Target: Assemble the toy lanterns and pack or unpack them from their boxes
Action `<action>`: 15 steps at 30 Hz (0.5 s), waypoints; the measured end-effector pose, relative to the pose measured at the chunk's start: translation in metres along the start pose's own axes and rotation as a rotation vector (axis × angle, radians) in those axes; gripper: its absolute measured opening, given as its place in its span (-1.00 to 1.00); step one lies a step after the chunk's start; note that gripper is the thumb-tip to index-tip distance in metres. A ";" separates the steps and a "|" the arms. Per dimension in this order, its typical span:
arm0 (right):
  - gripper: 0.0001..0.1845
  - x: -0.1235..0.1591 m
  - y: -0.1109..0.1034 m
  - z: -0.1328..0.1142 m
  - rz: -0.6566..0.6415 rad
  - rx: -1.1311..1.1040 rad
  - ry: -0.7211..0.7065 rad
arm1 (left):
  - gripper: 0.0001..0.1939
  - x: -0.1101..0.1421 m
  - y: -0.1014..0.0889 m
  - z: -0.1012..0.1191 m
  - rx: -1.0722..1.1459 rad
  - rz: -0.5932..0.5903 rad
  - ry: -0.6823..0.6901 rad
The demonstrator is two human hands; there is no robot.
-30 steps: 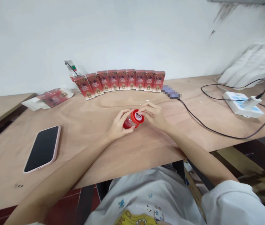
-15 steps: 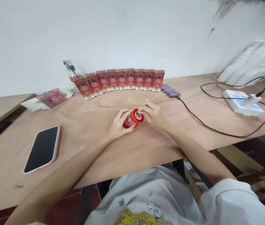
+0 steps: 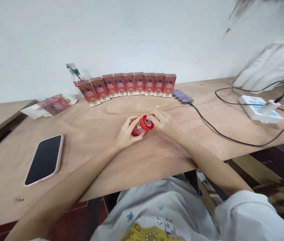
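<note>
right hand (image 3: 165, 124) has shifted at the red-lidded jar (image 3: 139, 129), label (image 3: 148, 123) print illegible.

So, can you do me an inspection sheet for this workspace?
Surface: wooden table, small dark marks near its left front.
Things: left hand grips a red-and-clear jar; right hand has its fingertips at the jar's round red end. Nine red boxes stand in a curved row behind.
Clutter: phone lying at left; opened box on its side at back left; blurred purple item right of the row.
Grippers: nothing seen, bare hands only.
Cables: black cable runs from the purple item and loops around the power strip.
Surroundings: pale wall behind; white stacked items at back right, unclear what.
</note>
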State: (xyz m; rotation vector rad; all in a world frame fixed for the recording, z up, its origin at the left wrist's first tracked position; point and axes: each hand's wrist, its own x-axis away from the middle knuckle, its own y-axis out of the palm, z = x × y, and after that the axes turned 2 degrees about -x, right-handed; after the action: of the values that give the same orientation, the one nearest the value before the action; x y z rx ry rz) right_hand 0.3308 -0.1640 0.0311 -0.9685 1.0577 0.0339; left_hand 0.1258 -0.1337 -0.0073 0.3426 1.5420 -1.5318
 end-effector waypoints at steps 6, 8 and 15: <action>-0.84 0.000 0.004 0.000 0.049 -0.383 0.245 | -0.34 0.000 -0.001 0.000 -0.014 0.001 0.041; -0.91 0.000 0.007 0.002 0.088 -0.649 0.469 | -0.33 0.000 -0.001 0.000 -0.015 0.001 0.044; -0.74 -0.004 0.010 0.000 0.115 -1.107 0.805 | -0.33 0.001 0.000 0.002 0.004 0.004 0.026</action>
State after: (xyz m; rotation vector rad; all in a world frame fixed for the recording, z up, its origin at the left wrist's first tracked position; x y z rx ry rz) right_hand 0.3241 -0.1562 0.0276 -2.0068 1.9000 0.3822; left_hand 0.1258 -0.1357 -0.0079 0.3682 1.5576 -1.5332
